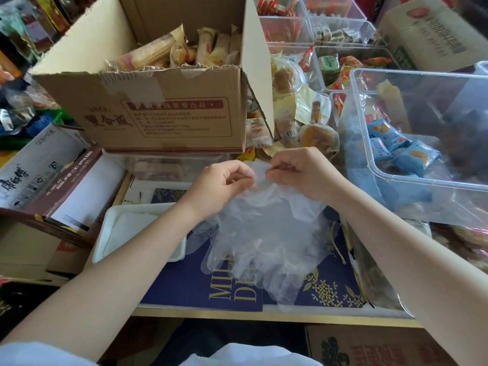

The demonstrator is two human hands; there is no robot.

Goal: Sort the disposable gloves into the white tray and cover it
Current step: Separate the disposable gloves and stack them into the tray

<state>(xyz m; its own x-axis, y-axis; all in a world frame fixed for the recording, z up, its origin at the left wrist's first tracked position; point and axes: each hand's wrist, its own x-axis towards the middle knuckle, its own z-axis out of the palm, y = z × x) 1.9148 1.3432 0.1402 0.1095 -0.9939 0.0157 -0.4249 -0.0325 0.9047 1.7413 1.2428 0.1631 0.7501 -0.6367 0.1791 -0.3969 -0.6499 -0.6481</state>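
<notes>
Head view: the left hand [224, 180] and the right hand [303, 173] each pinch the top edge of a bunch of clear disposable gloves [261, 233], both grips grasping the thin plastic, so the gloves hang with fingers pointing toward the near edge over a dark blue box [184, 281] on the surface. The white tray [105, 233] sits just left of the gloves, partly under the left forearm, with a cardboard box [158, 107] of wrapped snacks at the far side and a clear bin [422, 154] to the right.
</notes>
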